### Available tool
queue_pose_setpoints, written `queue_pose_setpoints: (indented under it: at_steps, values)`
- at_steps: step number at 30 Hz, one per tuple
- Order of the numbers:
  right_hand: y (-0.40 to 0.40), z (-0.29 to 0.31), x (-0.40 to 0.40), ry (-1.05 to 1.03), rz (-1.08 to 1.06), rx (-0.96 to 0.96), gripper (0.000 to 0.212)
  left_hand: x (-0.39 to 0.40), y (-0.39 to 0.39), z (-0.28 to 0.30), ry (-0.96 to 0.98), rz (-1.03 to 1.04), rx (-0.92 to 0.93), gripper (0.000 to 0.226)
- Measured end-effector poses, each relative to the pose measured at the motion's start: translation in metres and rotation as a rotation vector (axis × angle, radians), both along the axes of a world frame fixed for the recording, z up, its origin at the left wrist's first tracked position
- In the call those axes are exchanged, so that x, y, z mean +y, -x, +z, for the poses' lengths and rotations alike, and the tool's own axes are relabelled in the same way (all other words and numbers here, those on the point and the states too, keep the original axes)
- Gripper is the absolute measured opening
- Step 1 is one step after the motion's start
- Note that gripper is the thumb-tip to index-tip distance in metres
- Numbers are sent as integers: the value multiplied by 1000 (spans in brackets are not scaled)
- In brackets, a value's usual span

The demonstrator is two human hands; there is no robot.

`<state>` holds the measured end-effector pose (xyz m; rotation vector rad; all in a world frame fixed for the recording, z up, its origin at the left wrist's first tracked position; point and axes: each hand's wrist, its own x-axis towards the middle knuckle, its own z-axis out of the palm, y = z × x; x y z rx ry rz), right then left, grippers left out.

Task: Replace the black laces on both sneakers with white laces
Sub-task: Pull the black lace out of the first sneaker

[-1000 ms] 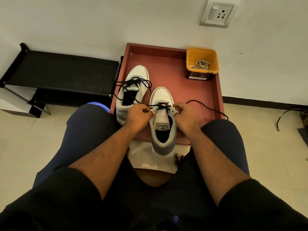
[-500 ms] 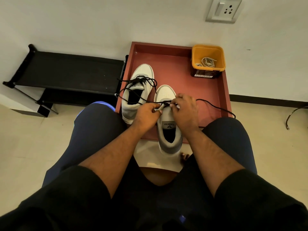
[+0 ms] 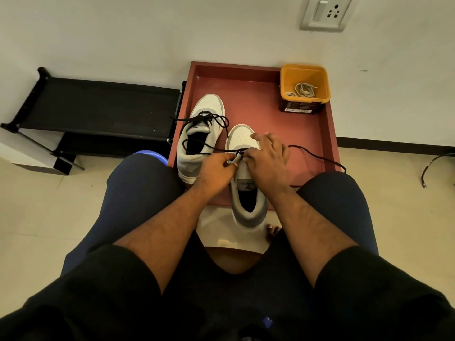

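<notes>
Black cord, thin and limp, crosses the near sneaker [image 3: 246, 168] at its lowest eyelets, where both hands meet. The left hand [image 3: 216, 171] pinches the grey eyelet flap; the right hand [image 3: 268, 158] has thumb and forefinger closed at the black lace [image 3: 317, 156], its other fingers spread forward over the white toe cap. From this grip the lace's free end trails right, across the red tray [image 3: 270, 114] and over its rim, so a pull rightward by the right hand seems the likely withdrawal direction. The shoe's long axis points away from the person, heel overhanging the tray edge. The far sneaker [image 3: 199, 134], smooth white with grey trim, is loosely laced in black. White laces [image 3: 304, 89] lie coiled in the yellow tub [image 3: 305, 77] at the tray's far right corner, nearer the right hand.
</notes>
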<state>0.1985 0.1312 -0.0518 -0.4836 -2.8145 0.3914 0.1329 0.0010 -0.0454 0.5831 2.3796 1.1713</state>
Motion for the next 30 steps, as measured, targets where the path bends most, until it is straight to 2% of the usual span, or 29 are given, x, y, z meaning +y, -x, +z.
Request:
queue_pose_setpoints:
  at_steps: [2,5,7,8,10,12,14,17,22,25,28,30]
  values:
    - [-2,5,8,99,-161,56,11,0,2,-2,28,23,-4,34]
    - [-7,15,31,403,-602,222,10,0,4,-4,52,58,-18,42]
    - [-10,19,41,470,-732,253,12,2,2,-4,41,61,-27,43]
    - [-11,20,42,421,-699,241,16,2,1,-3,34,60,-28,42]
    - [-11,21,35,263,-476,203,25,3,1,-4,21,55,-27,41]
    - [-8,16,18,151,-207,121,25,2,1,-4,10,39,-17,36]
    - [-3,4,1,73,-30,19,21,1,1,-2,-9,2,2,27]
    - [1,-5,-6,10,-4,-59,18,-1,1,-2,-29,-34,14,22]
    - [1,0,6,43,-52,39,11,0,3,-5,-8,-11,3,30]
    - [0,5,19,338,-390,175,5,2,4,-9,5,35,-21,37]
    - [-1,14,46,838,-787,522,5,2,4,-10,-1,43,-37,38]
    - [-5,20,61,1053,-935,711,9,2,5,-11,5,38,-25,37]
